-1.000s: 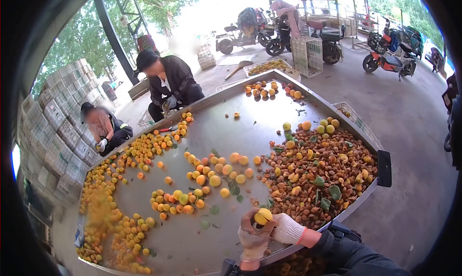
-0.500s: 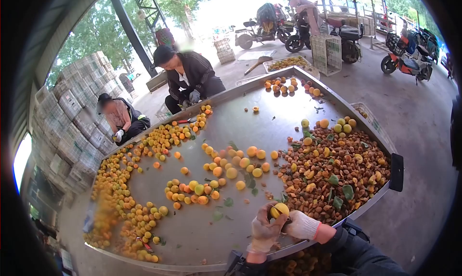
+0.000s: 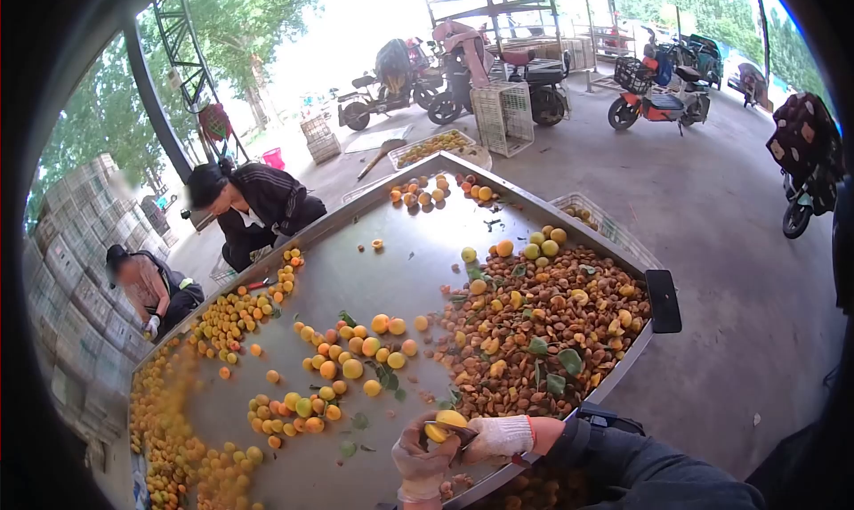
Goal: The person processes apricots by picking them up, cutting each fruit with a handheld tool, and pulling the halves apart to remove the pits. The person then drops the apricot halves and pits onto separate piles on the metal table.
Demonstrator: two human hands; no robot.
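Note:
Near the table's front edge, my left hand [image 3: 423, 461] in a soiled glove grips a yellow apricot [image 3: 449, 418]. My right hand [image 3: 500, 438], in a white knitted glove, meets it from the right, closed on a small dark tool [image 3: 463, 432] whose blade lies against the fruit. The tool's handle is hidden in the fingers. Just beyond my hands, a heap of brown pits and apricot pieces [image 3: 525, 332] with green leaves covers the right of the metal table [image 3: 311, 336]. Whole apricots [image 3: 352, 368] lie at the middle, and many more [image 3: 178, 421] at the left.
Two people [image 3: 258, 209] [image 3: 147, 287] sit beyond the table's far left edge. A black phone [image 3: 663, 301] rests on the right rim. Crates [image 3: 504, 118], parked scooters [image 3: 658, 96] and stacked crates [image 3: 80, 270] stand around.
The view has swung right, so the table and people appear further left. The apricot between my hands now shows a cut opening with the blade in it.

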